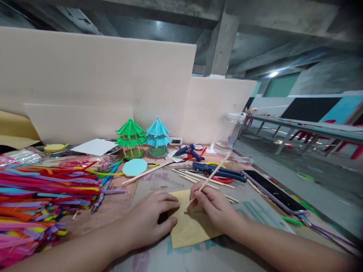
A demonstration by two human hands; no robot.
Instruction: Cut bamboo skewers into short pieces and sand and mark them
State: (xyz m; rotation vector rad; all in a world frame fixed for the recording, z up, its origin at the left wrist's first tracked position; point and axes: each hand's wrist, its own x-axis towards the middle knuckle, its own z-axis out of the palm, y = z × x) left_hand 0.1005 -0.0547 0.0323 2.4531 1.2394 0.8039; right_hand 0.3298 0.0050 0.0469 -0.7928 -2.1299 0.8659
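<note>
A thin wooden stick (208, 180) is pinched in my right hand (211, 204), slanting up to the right. Its lower end meets a square yellow sheet (195, 234), possibly sandpaper, that lies on the covered work surface. My left hand (154, 215) rests on the left edge of that sheet, thumb and fingers apart, holding nothing. Beyond my hands lie several loose wooden sticks (146, 173) and blue-handled pliers (221, 172). A blue glue gun (189, 152) sits farther back.
Colourful pipe cleaners (48, 192) are heaped at left. Green (131, 132) and blue (158, 134) pagoda models stand at the back, near a light blue octagon (135, 167). A phone (275, 190) lies right, with a clear bottle (229, 130) behind it. Pale boards (96, 71) form a partition.
</note>
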